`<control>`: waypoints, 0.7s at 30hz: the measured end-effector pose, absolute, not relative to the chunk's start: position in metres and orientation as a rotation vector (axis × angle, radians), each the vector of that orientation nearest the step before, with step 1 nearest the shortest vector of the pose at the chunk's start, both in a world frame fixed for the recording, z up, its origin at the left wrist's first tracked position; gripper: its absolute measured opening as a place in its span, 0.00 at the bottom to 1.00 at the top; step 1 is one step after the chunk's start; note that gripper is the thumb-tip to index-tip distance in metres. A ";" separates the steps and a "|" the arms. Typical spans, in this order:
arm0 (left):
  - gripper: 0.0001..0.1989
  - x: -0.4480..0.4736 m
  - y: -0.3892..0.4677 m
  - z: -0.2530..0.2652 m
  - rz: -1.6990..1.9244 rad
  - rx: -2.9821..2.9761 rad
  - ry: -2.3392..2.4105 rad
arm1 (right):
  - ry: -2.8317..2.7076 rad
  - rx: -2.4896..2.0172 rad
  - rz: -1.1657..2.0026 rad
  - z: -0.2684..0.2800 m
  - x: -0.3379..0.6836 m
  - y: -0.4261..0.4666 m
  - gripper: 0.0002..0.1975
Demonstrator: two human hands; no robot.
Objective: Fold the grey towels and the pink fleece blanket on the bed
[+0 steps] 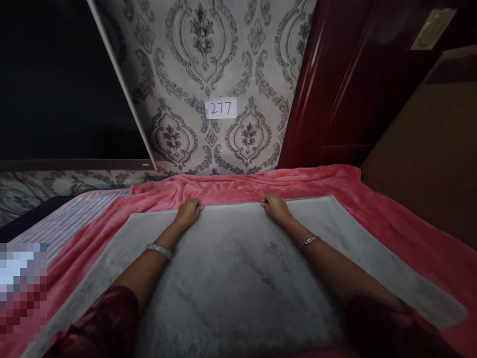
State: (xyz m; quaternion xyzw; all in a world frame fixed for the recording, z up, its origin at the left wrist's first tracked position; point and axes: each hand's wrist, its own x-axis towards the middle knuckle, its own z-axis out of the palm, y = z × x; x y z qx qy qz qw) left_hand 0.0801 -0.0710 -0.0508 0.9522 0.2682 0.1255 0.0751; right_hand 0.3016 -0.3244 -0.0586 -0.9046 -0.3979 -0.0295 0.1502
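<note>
Mat [231, 268], grey, is lying on the pink blanket [387, 219]; we are gripping its far edge with our left hand [189, 211] and right hand [276, 206], fingers curled, well apart. We are judging it soft, light and floppy, best held along that edge.

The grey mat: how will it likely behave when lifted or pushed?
The grey mat is probably floppy: it looks thin and lies flat, so it may sag between the left hand and right hand. It might slide poorly, since its broad face rests on the wrinkled pink blanket.
</note>
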 end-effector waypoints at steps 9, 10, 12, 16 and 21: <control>0.07 0.083 -0.070 -0.042 0.343 2.863 0.762 | -1.132 -2.590 -0.100 -0.048 0.296 -0.330 0.09; 0.07 0.083 -0.066 -0.041 0.327 2.838 0.722 | -1.134 -2.590 -0.102 -0.045 0.298 -0.333 0.09; 0.08 0.083 -0.059 -0.040 0.307 2.781 0.641 | -1.132 -2.590 -0.096 -0.041 0.301 -0.337 0.10; 0.06 0.083 -0.053 -0.040 0.368 2.761 0.666 | -1.106 -2.597 -0.062 -0.039 0.309 -0.338 0.09; 0.06 0.087 -0.060 -0.043 0.309 2.817 0.808 | -1.087 -2.603 -0.062 -0.048 0.311 -0.330 0.11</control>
